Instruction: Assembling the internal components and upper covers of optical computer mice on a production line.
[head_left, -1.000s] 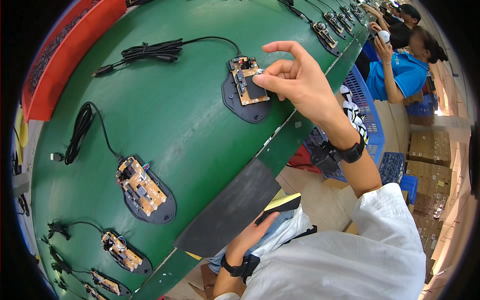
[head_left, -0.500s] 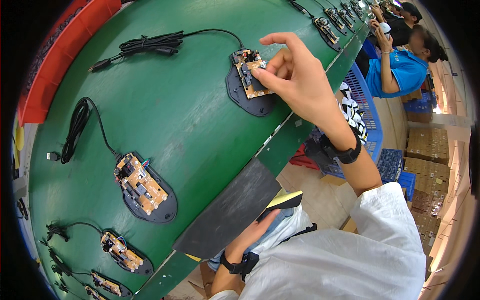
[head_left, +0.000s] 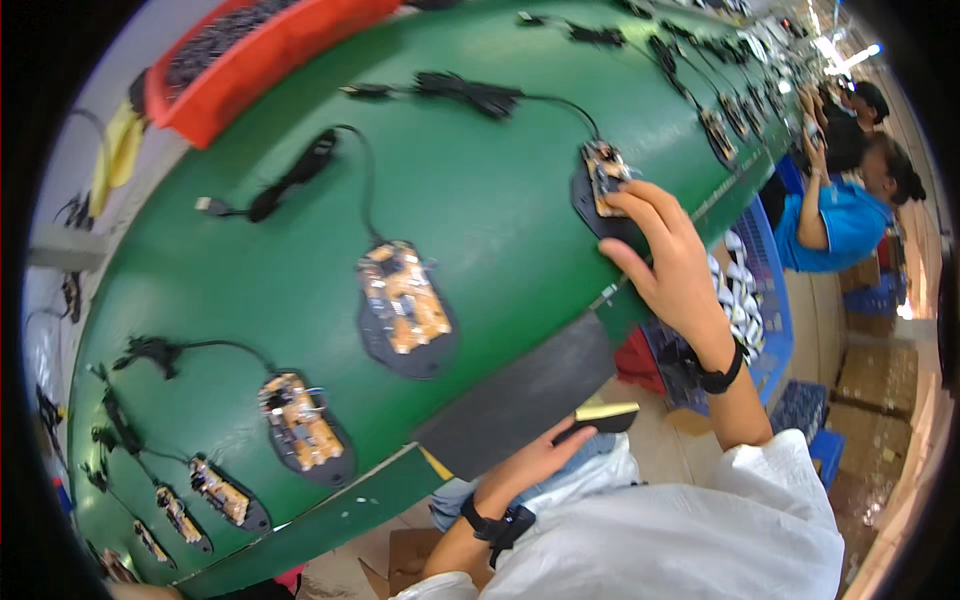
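Observation:
My right hand (head_left: 668,258) rests on a black oval base with a tan circuit board (head_left: 604,180) at the near edge of the green conveyor belt (head_left: 480,220); the fingertips press on the board. A black cable runs from that board to a bundled coil (head_left: 470,92). My left hand (head_left: 540,455) is below the belt's edge, at my lap, and holds a small dark flat object with a yellow face (head_left: 600,418). A second board on a black base (head_left: 404,305) lies left of my right hand, untouched.
More boards on black bases (head_left: 298,425) trail down the belt to the lower left, others run up to the far right. A red bin (head_left: 260,55) sits beyond the belt. A blue crate (head_left: 760,290) stands by my right arm. Other workers (head_left: 850,200) sit further along.
The belt has carried the boards to the right and my right hand has followed its board. The fingers went from pinching at the board to pressing flat on it. The left hand stays low.

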